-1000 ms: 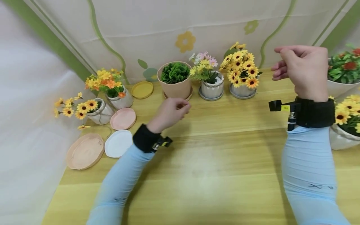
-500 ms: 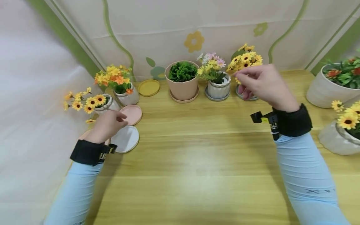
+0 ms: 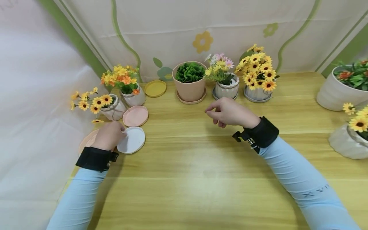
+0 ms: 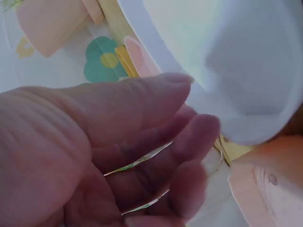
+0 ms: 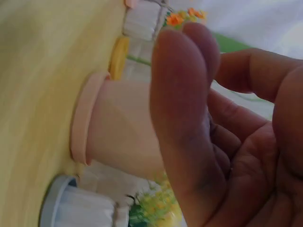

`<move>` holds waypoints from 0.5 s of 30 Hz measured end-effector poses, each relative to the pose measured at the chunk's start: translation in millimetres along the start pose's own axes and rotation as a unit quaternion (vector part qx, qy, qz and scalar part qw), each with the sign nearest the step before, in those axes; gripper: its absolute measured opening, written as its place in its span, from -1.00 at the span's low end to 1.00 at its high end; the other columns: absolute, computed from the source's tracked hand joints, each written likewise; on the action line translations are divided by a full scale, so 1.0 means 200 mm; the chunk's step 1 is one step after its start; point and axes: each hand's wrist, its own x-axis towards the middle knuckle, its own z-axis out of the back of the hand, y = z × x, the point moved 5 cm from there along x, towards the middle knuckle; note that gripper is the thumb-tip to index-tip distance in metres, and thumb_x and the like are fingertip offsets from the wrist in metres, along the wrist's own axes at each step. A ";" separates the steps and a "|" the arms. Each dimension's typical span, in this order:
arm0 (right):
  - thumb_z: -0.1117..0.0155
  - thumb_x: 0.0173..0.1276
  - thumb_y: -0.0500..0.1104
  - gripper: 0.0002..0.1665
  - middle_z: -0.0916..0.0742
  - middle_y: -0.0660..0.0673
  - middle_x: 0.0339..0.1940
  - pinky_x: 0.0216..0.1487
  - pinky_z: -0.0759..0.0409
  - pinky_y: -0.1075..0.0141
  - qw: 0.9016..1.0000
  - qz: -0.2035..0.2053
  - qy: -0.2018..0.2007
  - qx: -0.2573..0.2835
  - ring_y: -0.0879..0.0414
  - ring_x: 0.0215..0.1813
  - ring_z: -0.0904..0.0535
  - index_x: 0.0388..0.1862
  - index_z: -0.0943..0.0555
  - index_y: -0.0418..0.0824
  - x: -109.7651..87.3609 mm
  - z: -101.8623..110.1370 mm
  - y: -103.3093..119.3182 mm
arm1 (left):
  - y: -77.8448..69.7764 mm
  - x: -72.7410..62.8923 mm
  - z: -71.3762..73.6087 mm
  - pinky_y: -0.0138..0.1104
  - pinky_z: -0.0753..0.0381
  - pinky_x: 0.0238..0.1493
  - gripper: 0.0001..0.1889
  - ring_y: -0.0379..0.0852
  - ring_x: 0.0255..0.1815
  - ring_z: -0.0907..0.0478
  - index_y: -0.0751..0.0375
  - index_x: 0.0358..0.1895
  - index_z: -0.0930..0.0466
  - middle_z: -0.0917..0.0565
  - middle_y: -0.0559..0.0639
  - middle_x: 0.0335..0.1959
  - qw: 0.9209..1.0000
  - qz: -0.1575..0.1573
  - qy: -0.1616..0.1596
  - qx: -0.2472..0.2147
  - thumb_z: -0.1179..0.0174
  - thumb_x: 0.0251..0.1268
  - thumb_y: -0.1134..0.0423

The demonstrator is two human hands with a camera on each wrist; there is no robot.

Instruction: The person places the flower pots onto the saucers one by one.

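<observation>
My left hand (image 3: 107,135) is at the left edge of a round white saucer (image 3: 133,142), pinching its rim. In the left wrist view the thumb lies at the rim of the white saucer (image 4: 265,56), with the other fingers curled below. A larger peach saucer (image 3: 86,140) is partly hidden behind that hand. Over the middle of the table, my right hand (image 3: 230,111) holds nothing, its fingers loosely bent. It is nearest to a grey-white pot of pink and yellow flowers (image 3: 227,89) on a grey saucer and a peach pot of green leaves (image 3: 189,88).
A pink saucer (image 3: 135,116) and a yellow saucer (image 3: 155,88) lie farther back. Two flower pots stand at left: orange blooms (image 3: 133,97) and a tilted sunflower pot (image 3: 115,110). Another sunflower pot (image 3: 257,92) is at the back; two large white pots, one red-flowered (image 3: 333,89), stand right.
My left hand has moved left from near the peach pot to the white saucer's rim. My right hand has come from the far right, past the sunflowers, to the middle.
</observation>
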 end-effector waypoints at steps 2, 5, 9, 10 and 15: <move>-0.11 0.55 -0.10 -0.65 -0.73 -0.22 -0.48 -0.43 -0.69 0.20 1.000 0.001 0.009 -0.006 0.04 -0.55 -0.67 0.15 -0.64 -0.25 0.01 -0.02 0.00 | 0.00 0.01 -0.01 0.06 -0.59 -0.18 -0.79 0.29 -0.20 -0.61 0.45 -0.14 -0.71 -0.69 0.38 -0.16 1.000 0.006 -0.004 0.004 -0.17 0.29 0.38; -0.11 0.55 -0.11 -0.64 -0.73 -0.23 -0.47 -0.43 -0.69 0.20 1.000 0.002 0.014 -0.008 0.04 -0.55 -0.67 0.15 -0.64 -0.27 0.01 -0.02 -0.02 | 0.00 0.02 -0.02 0.02 -0.58 -0.22 -0.82 0.21 -0.27 -0.60 0.39 -0.22 -0.72 -0.70 0.30 -0.24 1.000 0.007 -0.010 0.007 -0.13 0.29 0.41; -0.11 0.55 -0.12 -0.62 -0.73 -0.24 -0.48 -0.44 -0.70 0.19 1.000 -0.002 0.015 0.000 0.02 -0.55 -0.68 0.17 -0.63 -0.31 0.02 -0.02 -0.05 | 0.00 0.03 -0.04 -0.01 -0.58 -0.22 -0.87 0.15 -0.29 -0.59 0.39 -0.23 -0.70 -0.69 0.25 -0.28 1.000 0.002 -0.002 0.003 -0.17 0.28 0.43; -0.10 0.55 -0.13 -0.62 -0.73 -0.24 -0.48 -0.44 -0.70 0.19 1.000 -0.005 0.016 0.002 0.01 -0.55 -0.68 0.18 -0.62 -0.32 0.03 -0.01 -0.06 | 0.00 0.03 -0.04 -0.02 -0.58 -0.23 -0.88 0.13 -0.30 -0.58 0.39 -0.24 -0.69 -0.69 0.24 -0.29 1.000 0.000 0.001 0.001 -0.18 0.27 0.43; -0.09 0.56 -0.12 -0.58 -0.73 -0.27 -0.45 -0.43 -0.70 0.18 1.000 -0.022 0.017 0.012 -0.02 -0.54 -0.68 0.23 -0.58 -0.34 0.03 0.01 -0.10 | -0.03 0.03 -0.05 -0.16 -0.50 -0.40 -0.93 0.04 -0.46 -0.50 0.35 -0.32 -0.69 -0.65 0.13 -0.43 0.999 -0.018 0.018 -0.022 -0.24 0.21 0.40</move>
